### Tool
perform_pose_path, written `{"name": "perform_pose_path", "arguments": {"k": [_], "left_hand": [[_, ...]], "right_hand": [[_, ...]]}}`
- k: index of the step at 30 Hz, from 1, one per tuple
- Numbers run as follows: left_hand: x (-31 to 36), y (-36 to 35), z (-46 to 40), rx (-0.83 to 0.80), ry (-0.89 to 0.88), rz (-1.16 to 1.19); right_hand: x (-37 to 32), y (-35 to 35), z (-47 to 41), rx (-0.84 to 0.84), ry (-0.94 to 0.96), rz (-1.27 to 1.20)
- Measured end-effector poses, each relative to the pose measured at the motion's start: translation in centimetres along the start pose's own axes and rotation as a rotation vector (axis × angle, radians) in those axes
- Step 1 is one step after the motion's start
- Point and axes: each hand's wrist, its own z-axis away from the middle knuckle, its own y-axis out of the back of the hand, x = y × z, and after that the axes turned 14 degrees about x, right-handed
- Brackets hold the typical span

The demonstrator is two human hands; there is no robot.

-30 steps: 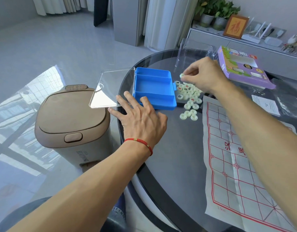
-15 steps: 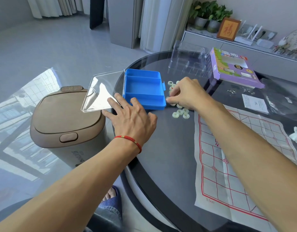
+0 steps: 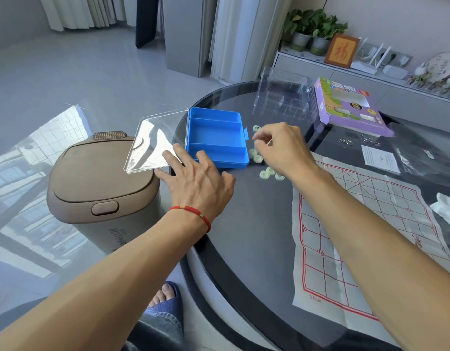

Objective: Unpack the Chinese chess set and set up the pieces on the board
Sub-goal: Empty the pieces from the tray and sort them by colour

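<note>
Pale green round chess pieces [image 3: 269, 172] lie heaped beside the emptied blue plastic case [image 3: 216, 138]; right hand [image 3: 282, 148], fingers curled, sorts them, grip unclear; left hand [image 3: 196, 181] rests flat on the dark glass surface [image 3: 244, 236]. Next: carrying pieces to the red-lined paper board [image 3: 358, 224].

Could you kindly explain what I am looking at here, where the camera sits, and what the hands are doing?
No machine here: a person wears a camera on the head, looking down at both bare hands. The left hand rests flat on the round glass table beside an open, empty blue case. The right hand curls over a pile of pale chess pieces; whether its grip holds one is hidden. The paper board lies unfolded, without pieces. A purple box sits behind.
</note>
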Motion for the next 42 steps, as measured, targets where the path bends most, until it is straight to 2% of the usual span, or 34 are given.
{"name": "perform_pose_path", "arguments": {"k": [4,9,13,15,18,21,24,28,30,34,36,38,42], "left_hand": [[-0.4,0.7,0.0,-0.013,0.033,0.055],[-1.5,1.4,-0.5,-0.049,0.156,0.239],[-2.5,1.7,-1.1,0.006,0.215,0.366],[-2.7,2.2,-1.1,0.032,0.249,0.423],[-2.8,3.3,-1.3,0.118,0.309,0.529],[-3.4,4.8,-2.0,0.298,0.323,0.656],[-4.8,5.5,-2.9,0.547,0.314,0.71],[-5.8,7.1,-3.4,0.7,0.36,0.784],[-5.6,8.2,-3.3,0.794,0.237,0.746],[-4.6,9.9,-3.0,0.896,-0.249,0.55],[-3.9,10.2,-2.3,0.861,-0.394,0.582],[-3.3,10.2,-1.5,0.827,-0.456,0.635],[-2.8,8.8,-0.3,0.656,-0.594,0.616]], "right_hand": [[-2.5,-1.4,0.4,-0.042,-0.023,0.092],[-5.0,-2.4,0.2,-0.097,-0.028,0.142],[-5.7,-2.9,0.6,-0.144,-0.095,0.175],[-5.8,-2.9,0.8,-0.131,-0.182,0.07],[-6.0,-2.7,1.0,-0.136,-0.341,-0.214],[-6.1,-2.7,1.6,-0.158,-0.477,-0.514],[-6.5,-2.4,2.7,-0.123,-0.49,-0.672],[-7.0,-1.7,4.3,-0.101,-0.434,-0.757],[-6.9,-1.4,5.1,-0.08,-0.424,-0.781],[-6.6,-0.8,6.5,-0.002,-0.404,-0.828],[-6.3,-0.3,7.1,0.014,-0.429,-0.849],[-5.6,0.4,7.6,0.053,-0.452,-0.868],[-4.6,2.0,8.4,0.078,-0.362,-0.851]]}}
